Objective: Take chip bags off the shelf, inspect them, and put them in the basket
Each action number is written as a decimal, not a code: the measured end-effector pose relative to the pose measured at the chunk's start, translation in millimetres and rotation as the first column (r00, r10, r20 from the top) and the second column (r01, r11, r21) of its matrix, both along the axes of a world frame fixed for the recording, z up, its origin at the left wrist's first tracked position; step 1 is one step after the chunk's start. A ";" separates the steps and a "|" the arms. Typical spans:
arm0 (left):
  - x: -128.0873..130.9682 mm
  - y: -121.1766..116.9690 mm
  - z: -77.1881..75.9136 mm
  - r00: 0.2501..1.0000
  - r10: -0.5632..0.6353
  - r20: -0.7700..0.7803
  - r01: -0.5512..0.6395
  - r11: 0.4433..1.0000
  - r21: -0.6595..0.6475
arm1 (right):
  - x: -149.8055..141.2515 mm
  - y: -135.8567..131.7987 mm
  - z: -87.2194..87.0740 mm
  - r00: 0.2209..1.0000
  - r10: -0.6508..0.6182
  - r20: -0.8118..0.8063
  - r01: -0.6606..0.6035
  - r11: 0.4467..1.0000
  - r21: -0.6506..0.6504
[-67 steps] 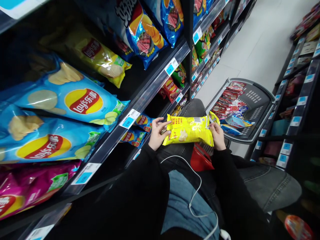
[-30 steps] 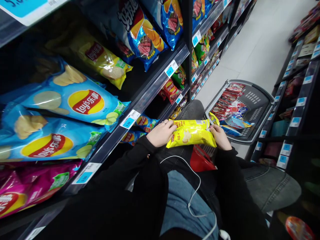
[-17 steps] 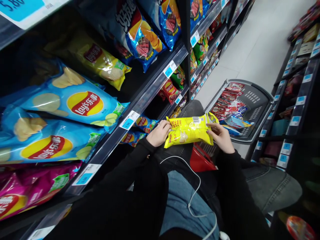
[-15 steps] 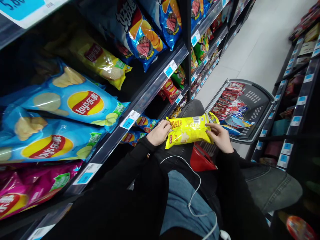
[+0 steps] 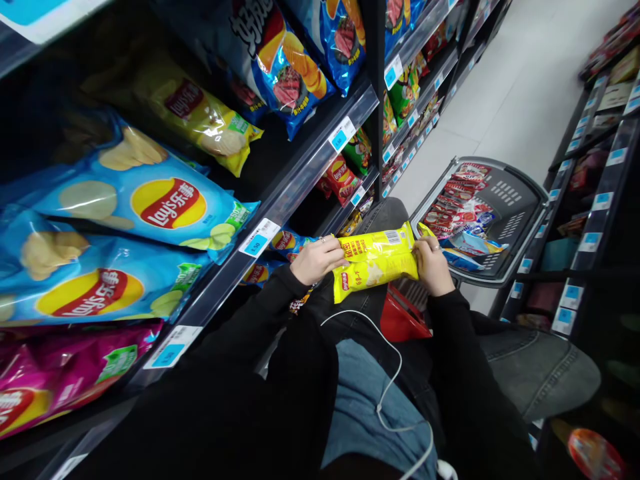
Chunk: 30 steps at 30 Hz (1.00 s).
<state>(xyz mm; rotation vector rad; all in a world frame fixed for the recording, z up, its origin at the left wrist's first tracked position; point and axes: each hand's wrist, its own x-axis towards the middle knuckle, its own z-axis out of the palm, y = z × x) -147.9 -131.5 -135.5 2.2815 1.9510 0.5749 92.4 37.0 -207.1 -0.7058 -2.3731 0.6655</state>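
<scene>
- Gripping a glossy, pillow-shaped yellow bag [image 5: 377, 260] at frame center: left hand [image 5: 317, 261] and right hand [image 5: 434, 267], fingers closed on its ends.
- Shiny blue bags [image 5: 115, 200], frame left: red-and-yellow "Lay's" logos.

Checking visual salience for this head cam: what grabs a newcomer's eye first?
The bright yellow snack bag near the center, left hand on its left end, right hand on its right. Then the large blue chip bags on the left shelf, and the gray basket of packets to the right.
</scene>
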 end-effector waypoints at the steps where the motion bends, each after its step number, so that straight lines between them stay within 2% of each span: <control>1: -0.6 -0.2 0.0 1.000 0.003 0.010 -0.003 1.000 -0.002 | 1.4 1.1 0.9 1.000 0.028 0.009 -0.028 0.999 0.032; 5: -3.0 0.2 -1.4 1.000 0.024 -0.001 -0.024 1.000 -0.019 | 6.9 4.6 3.7 0.982 0.177 0.070 -0.186 0.970 0.155; 7: -3.4 1.8 -0.9 1.000 0.020 -0.001 -0.020 1.000 -0.014 | 7.1 6.1 3.6 0.972 0.210 0.107 -0.227 0.957 0.182; 10: -1.8 5.7 3.4 1.000 -0.011 0.002 0.011 1.000 0.008 | 3.2 7.8 2.7 0.965 0.180 0.190 -0.210 0.966 0.153; 13: 1.1 9.3 10.2 0.998 -0.046 -0.034 0.046 0.999 0.018 | -2.6 9.4 4.0 0.960 0.122 0.251 -0.136 0.990 0.040; 15: 1.7 10.1 13.9 0.996 -0.057 -0.065 0.059 0.998 0.030 | -5.4 9.8 6.0 0.968 0.137 0.213 -0.129 0.990 -0.049; 18: -0.9 7.2 15.8 0.993 -0.063 -0.100 0.069 0.996 0.057 | -7.7 8.0 8.0 0.978 0.202 0.058 -0.192 0.970 -0.149; 20: -4.5 2.7 14.9 0.993 -0.050 -0.108 0.057 0.997 0.059 | -8.6 5.3 7.1 0.979 0.199 -0.050 -0.205 0.962 -0.182; 26: -11.5 -11.3 12.1 0.999 -0.008 -0.045 0.008 1.000 -0.008 | -6.4 2.9 4.5 0.978 0.100 -0.182 -0.137 0.969 -0.204; 30: -12.2 -10.7 10.5 0.998 -0.043 -0.037 0.043 0.999 0.007 | -0.2 5.9 9.6 0.976 0.130 -0.175 -0.165 0.965 -0.203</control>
